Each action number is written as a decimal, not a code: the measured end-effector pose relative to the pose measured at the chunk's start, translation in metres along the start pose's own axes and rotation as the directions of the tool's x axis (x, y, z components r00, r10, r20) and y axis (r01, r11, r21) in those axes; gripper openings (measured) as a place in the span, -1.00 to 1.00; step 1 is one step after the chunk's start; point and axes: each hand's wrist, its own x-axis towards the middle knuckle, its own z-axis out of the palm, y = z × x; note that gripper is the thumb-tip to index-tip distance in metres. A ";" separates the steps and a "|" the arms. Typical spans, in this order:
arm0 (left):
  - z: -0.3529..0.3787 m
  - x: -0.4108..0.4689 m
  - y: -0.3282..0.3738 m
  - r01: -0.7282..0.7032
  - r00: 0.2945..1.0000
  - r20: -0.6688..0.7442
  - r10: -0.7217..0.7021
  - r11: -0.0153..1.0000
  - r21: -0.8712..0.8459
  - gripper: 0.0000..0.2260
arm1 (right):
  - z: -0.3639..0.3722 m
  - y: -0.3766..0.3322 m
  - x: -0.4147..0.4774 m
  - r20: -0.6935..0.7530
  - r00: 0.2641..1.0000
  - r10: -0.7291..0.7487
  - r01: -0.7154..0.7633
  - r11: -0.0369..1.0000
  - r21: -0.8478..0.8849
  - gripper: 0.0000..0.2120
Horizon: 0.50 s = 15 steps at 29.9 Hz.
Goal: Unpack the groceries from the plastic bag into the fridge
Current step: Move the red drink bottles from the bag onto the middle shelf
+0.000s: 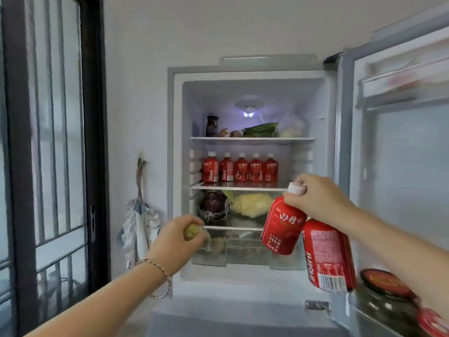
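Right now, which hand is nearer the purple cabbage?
Left. The left hand sits just below-left of the purple cabbage; the right hand is farther right, gripping two red bottles.

My left hand (177,240) covers most of a yellowish item (192,231). Nearer bottle (326,256): cap hidden under right hand (315,198). Near-right jar (386,297) blurred.

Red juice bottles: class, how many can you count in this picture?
7. Five red juice bottles stand in a row on the middle shelf; two hang from the right hand. Others may hide behind the row.

Glossy plastic juice bottles (281,224) — glass shelves (251,139) — matt white fridge walls (320,147).
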 end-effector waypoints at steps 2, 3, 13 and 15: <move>0.030 0.102 -0.019 -0.047 0.994 -0.101 0.041 0.997 -0.060 -0.94 | 0.032 0.020 0.118 -0.098 0.995 -0.022 0.020 1.000 -0.011 -0.76; 0.031 0.129 -0.023 -0.063 0.990 -0.128 0.052 0.995 -0.078 -0.92 | 0.041 0.020 0.153 -0.110 0.994 -0.027 0.025 0.999 -0.026 -0.75; 0.055 0.263 -0.081 -0.109 0.976 -0.199 0.090 0.990 -0.088 -0.85 | 0.131 0.014 0.311 -0.061 0.997 0.050 -0.053 0.997 -0.061 -0.51; 0.059 0.272 -0.083 -0.146 0.971 -0.206 0.123 0.984 -0.101 -0.83 | 0.130 0.017 0.304 -0.065 0.995 0.073 -0.072 0.997 0.009 -0.46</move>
